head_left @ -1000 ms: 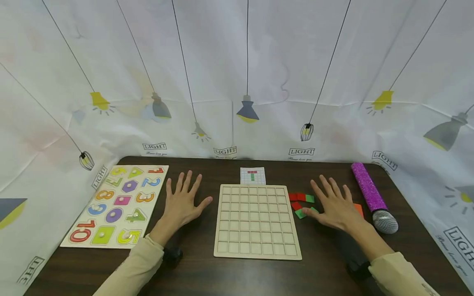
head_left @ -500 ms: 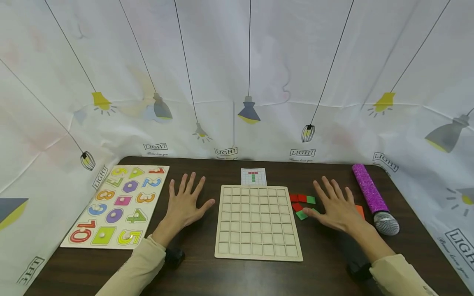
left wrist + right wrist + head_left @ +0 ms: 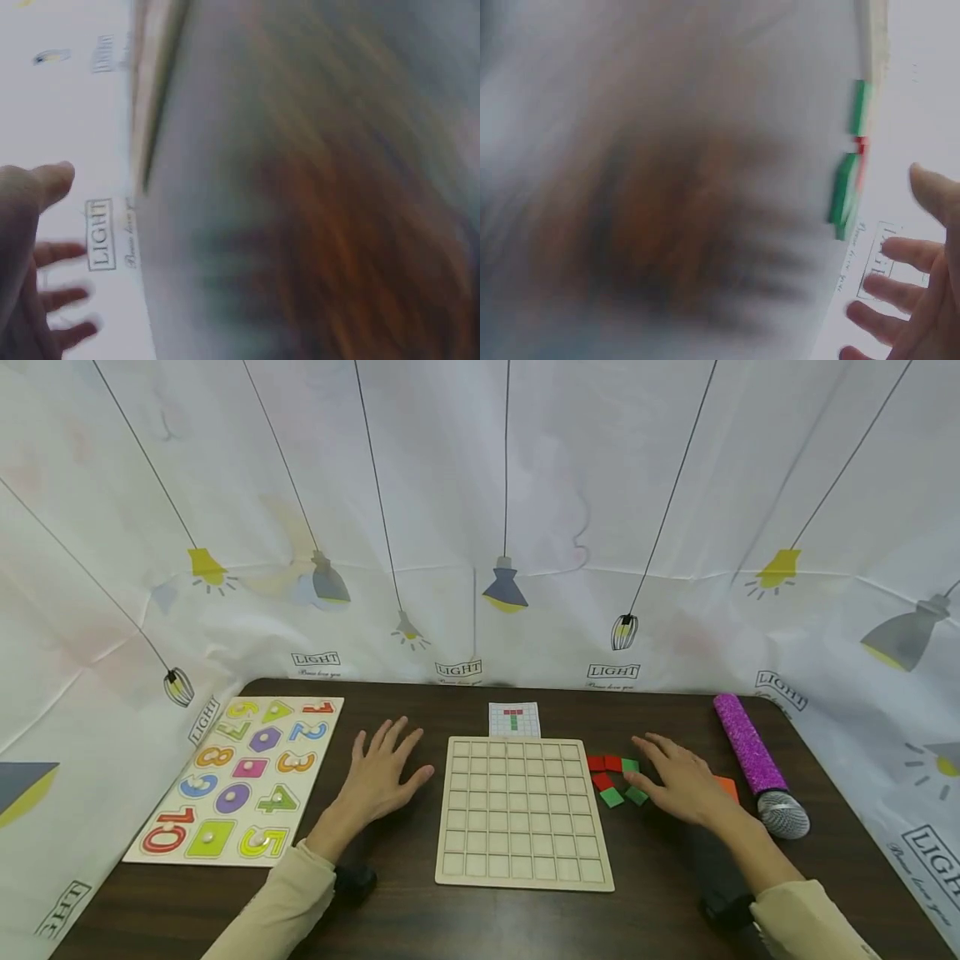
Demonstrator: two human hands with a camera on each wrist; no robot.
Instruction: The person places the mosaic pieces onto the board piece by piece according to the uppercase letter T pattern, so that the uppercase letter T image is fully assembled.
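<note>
Both hands hold nothing. In the head view my left hand (image 3: 378, 777) is spread between the number puzzle board (image 3: 247, 768) and a pale wooden grid board (image 3: 525, 814). My right hand (image 3: 686, 785) hovers beside several small red and green square tiles (image 3: 602, 781), its fingers relaxed and its thumb close to a green tile (image 3: 636, 795). In the right wrist view, green tiles (image 3: 845, 187) lie past the fingers of that hand. A card (image 3: 514, 720) printed with a red and green T on a grid lies behind the grid board.
A microphone (image 3: 782, 814) with a purple glittery handle lies at the right. An orange piece (image 3: 726, 787) is partly hidden behind my right hand. A white curtain (image 3: 480, 527) printed with lamps hangs behind the dark table (image 3: 420, 918).
My right hand's fingers have drawn closer together and lowered, uncovering more of the green tiles. The left hand has turned slightly, its fingers a little less spread.
</note>
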